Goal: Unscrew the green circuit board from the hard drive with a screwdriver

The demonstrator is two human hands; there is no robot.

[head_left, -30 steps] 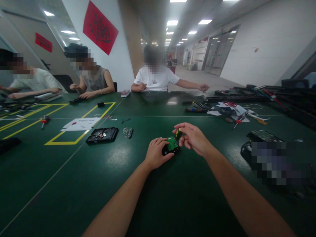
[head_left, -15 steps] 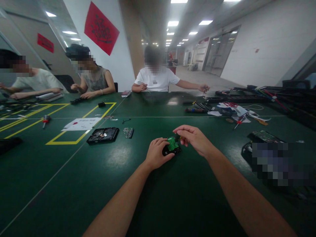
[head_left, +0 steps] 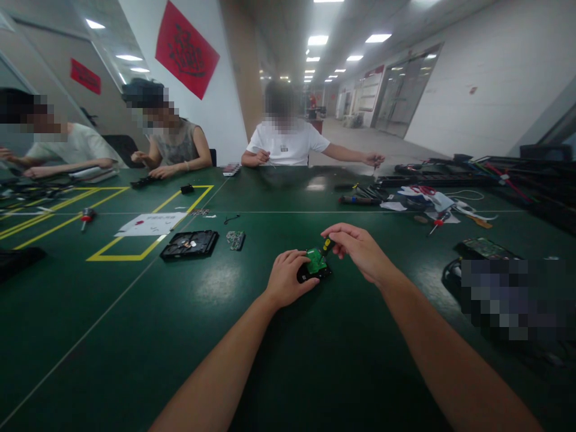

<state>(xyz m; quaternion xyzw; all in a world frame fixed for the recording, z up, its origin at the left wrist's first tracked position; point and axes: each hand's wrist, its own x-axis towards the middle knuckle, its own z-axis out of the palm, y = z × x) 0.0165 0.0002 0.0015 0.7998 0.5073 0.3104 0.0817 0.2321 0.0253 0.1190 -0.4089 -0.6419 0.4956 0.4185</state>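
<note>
A hard drive (head_left: 308, 275) with a black body lies on the green table, its green circuit board (head_left: 317, 261) facing up. My left hand (head_left: 288, 277) grips it from the left, fingers over the far edge and thumb along the near one, covering part of it. Pinched in the fingertips of my right hand (head_left: 355, 246) is a small screwdriver (head_left: 328, 245) with a black and yellow handle. It slants down to the board; its tip is too small to make out.
Left of my hands lie a loose circuit board (head_left: 236, 240), a black plastic tray (head_left: 189, 245) and a paper sheet (head_left: 150, 224). A red-handled screwdriver (head_left: 437, 224), cloths and cables lie to the right. Several people sit across the table (head_left: 171, 330).
My right hand has shifted slightly, and more of the screwdriver's yellow and black handle now shows. The left hand keeps its grip on the hard drive.
</note>
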